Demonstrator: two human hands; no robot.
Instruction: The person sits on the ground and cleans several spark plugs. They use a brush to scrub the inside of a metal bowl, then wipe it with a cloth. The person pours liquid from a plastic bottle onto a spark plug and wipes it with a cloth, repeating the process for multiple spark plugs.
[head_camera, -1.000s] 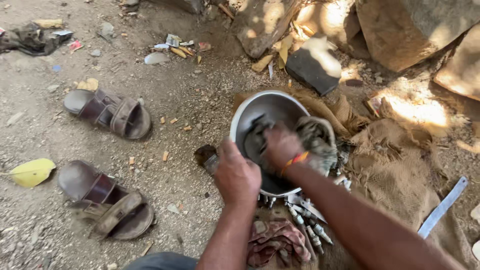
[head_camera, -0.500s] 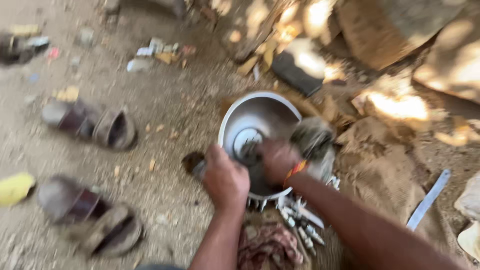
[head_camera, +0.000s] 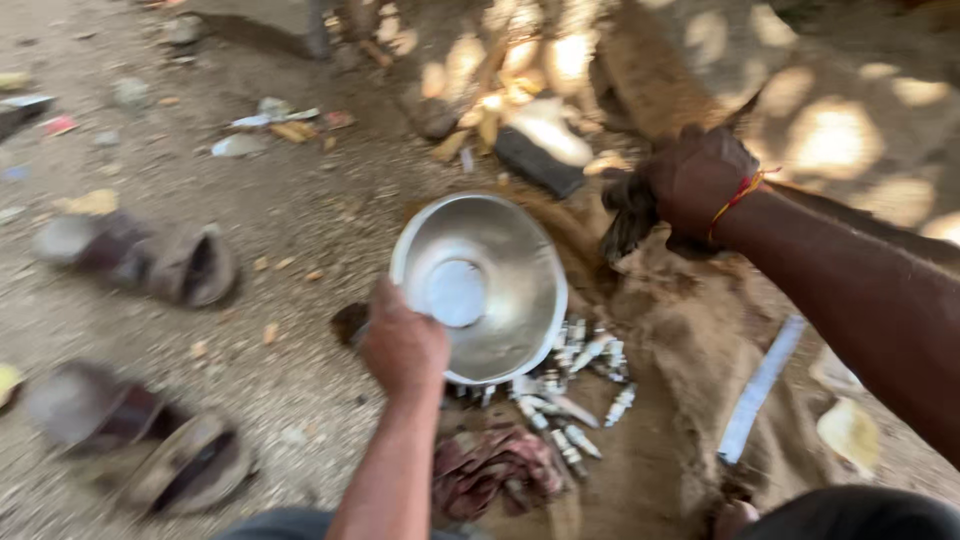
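Left hand (head_camera: 402, 345) gripping near rim of round metal bowl (head_camera: 485, 285), bowl on dirt ground (head_camera: 300, 220), hollow facing up, right hand (head_camera: 690, 185) clenched around dark rag (head_camera: 625, 215), above burlap sack (head_camera: 700, 350)

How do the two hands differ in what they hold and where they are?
The left hand grips the near rim of the shiny metal bowl, low over the ground; the right hand is off to the side, away from the bowl, closed on a dark rag. The right wrist wears a red thread; the left wrist is bare. Both hands are bare and closed around something.
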